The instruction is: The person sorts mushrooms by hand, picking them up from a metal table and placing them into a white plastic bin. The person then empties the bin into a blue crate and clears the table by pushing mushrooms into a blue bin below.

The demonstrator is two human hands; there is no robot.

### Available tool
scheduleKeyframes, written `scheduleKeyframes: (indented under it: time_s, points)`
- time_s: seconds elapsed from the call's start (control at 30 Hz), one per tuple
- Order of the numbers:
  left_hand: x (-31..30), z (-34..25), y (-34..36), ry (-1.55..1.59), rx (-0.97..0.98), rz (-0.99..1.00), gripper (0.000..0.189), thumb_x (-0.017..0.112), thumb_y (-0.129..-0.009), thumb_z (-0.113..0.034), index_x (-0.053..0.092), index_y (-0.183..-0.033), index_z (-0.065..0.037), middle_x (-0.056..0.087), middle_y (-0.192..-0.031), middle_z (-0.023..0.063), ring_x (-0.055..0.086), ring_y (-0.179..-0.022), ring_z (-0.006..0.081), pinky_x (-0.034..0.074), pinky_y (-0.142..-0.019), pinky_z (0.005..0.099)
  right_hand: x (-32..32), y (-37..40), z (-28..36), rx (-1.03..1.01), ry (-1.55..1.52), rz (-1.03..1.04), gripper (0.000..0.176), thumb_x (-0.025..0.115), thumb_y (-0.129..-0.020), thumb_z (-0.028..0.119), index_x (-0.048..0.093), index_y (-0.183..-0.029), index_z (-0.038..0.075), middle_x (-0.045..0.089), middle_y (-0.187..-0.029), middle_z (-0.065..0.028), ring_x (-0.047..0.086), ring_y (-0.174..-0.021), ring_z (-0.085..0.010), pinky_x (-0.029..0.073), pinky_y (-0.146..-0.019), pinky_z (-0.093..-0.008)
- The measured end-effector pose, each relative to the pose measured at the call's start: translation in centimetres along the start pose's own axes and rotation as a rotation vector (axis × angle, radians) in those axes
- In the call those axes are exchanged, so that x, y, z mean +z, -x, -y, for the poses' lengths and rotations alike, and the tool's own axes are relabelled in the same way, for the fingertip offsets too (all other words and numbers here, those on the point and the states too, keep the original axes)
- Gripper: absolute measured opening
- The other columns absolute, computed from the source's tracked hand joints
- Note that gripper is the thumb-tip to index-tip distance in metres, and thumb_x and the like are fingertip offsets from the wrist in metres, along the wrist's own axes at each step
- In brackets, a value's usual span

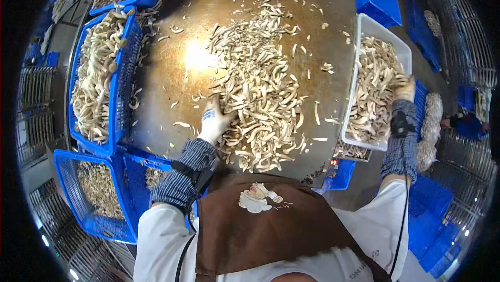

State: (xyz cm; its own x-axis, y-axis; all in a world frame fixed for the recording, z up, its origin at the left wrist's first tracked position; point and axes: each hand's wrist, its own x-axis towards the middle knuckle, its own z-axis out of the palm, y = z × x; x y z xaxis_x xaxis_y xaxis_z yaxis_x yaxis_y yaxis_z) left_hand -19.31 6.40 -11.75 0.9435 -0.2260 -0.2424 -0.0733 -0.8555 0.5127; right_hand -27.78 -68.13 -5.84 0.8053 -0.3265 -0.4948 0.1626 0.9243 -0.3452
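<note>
One head-worn fisheye view looks steeply down and forward over the wearer's brown apron point(271, 230) onto the round brown metal table point(169, 86), close beneath; the left hand point(213, 120) sits mid-frame, the right hand point(405, 90) near the right edge; corners dark.

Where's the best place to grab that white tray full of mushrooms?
Probably by its rim: one hand on each long side of the white tray, coming from left and right. It is long, open-topped and heaped with mushrooms, so the bare rim is the clean hold. The right hand sits at its right edge.
</note>
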Motion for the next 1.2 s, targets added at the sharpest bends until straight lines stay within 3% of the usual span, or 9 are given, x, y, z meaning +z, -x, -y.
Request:
scheduleKeyframes:
  time_s: [0.13,0.2,0.33,0.47,0.6,0.83,0.93,1.0,1.2]
  points:
    - [1.2,-2.5,0.4,0.311,0.01,0.134,0.061,0.07,-0.09,-0.027,0.047,-0.139,0.002,0.065,-0.11,0.0268,0.066,-0.105,0.0371,0.054,-0.09,0.0433,1.9,0.4,-0.5,-0.837,1.821,-0.784,0.039,0.04,-0.105,0.038,0.058,-0.121,0.007,0.065,-0.097,-0.0097,0.064,-0.082,-0.0171,0.055,-0.08,-0.0403]
    - [-1.6,-6.9,0.7,0.749,-0.175,0.493,0.053,0.066,-0.094,-0.023,0.049,-0.138,0.002,0.067,-0.104,0.0256,0.068,-0.102,0.0346,0.055,-0.087,0.0432,3.3,0.3,-6.6,-0.918,1.604,-0.863,0.041,0.043,-0.105,0.037,0.055,-0.128,0.005,0.066,-0.104,-0.0146,0.065,-0.088,-0.0207,0.055,-0.081,-0.0398]
    - [-1.2,-8.0,1.1,0.36,0.422,0.368,0.046,0.068,-0.093,-0.02,0.056,-0.132,0.0,0.067,-0.106,0.0201,0.067,-0.096,0.0319,0.053,-0.083,0.0409,6.4,3.2,-25.0,-0.762,1.463,-0.335,0.044,0.061,-0.098,0.031,0.06,-0.127,-0.001,0.069,-0.112,-0.0204,0.067,-0.1,-0.0275,0.053,-0.086,-0.0374]
    - [-2.3,-6.5,0.3,0.499,0.142,0.496,0.043,0.063,-0.096,-0.021,0.056,-0.132,0.001,0.068,-0.101,0.019,0.067,-0.093,0.0313,0.053,-0.08,0.0388,8.6,3.7,-40.0,-0.62,1.936,0.239,0.05,0.07,-0.091,0.03,0.061,-0.126,-0.004,0.068,-0.114,-0.0258,0.066,-0.11,-0.0369,0.052,-0.095,-0.0417]
    - [-5.8,-5.7,-0.9,0.925,-0.195,0.561,0.04,0.049,-0.105,-0.023,0.053,-0.132,0.006,0.067,-0.11,0.0135,0.073,-0.08,0.0191,0.059,-0.065,0.0265,13.0,3.7,-47.7,-0.21,2.266,0.3,0.066,0.066,-0.089,0.025,0.043,-0.141,-0.009,0.053,-0.134,-0.0361,0.056,-0.126,-0.0428,0.047,-0.105,-0.0429]
    - [-4.7,0.1,-1.8,1.193,-0.117,0.316,0.046,0.047,-0.106,-0.033,0.053,-0.131,0.005,0.067,-0.099,0.012,0.069,-0.101,0.0235,0.063,-0.082,0.04,11.6,8.8,-48.4,-0.323,1.721,0.686,0.064,0.062,-0.089,0.011,0.039,-0.145,-0.007,0.047,-0.144,-0.0319,0.048,-0.134,-0.0422,0.038,-0.114,-0.0426]
    - [-4.6,0.9,-1.2,1.411,-0.238,0.26,0.044,0.049,-0.105,-0.032,0.054,-0.131,0.004,0.066,-0.098,0.011,0.067,-0.101,0.022,0.061,-0.084,0.0365,10.7,11.3,-47.3,-0.567,2.179,0.535,0.066,0.065,-0.089,0.023,0.042,-0.147,0.002,0.052,-0.136,-0.0305,0.051,-0.128,-0.0438,0.037,-0.113,-0.0532]
    - [-5.0,1.8,-1.5,0.944,-0.204,0.163,0.046,0.051,-0.103,-0.029,0.052,-0.135,0.005,0.067,-0.108,0.0106,0.062,-0.091,0.0166,0.052,-0.082,0.0301,10.8,13.5,-47.1,-0.823,2.378,0.538,0.068,0.07,-0.085,0.027,0.044,-0.145,0.007,0.053,-0.134,-0.026,0.055,-0.122,-0.0409,0.039,-0.109,-0.056]
    - [-5.4,4.6,1.3,0.136,0.073,-0.016,0.052,0.067,-0.089,-0.028,0.056,-0.137,-0.01,0.036,-0.154,0.0254,0.034,-0.143,0.0418,0.033,-0.116,0.0487,9.6,19.4,-48.9,-0.395,2.597,1.0,0.044,0.076,-0.08,0.028,0.063,-0.117,0.009,0.063,-0.102,-0.0127,0.062,-0.105,-0.0299,0.05,-0.09,-0.0471]
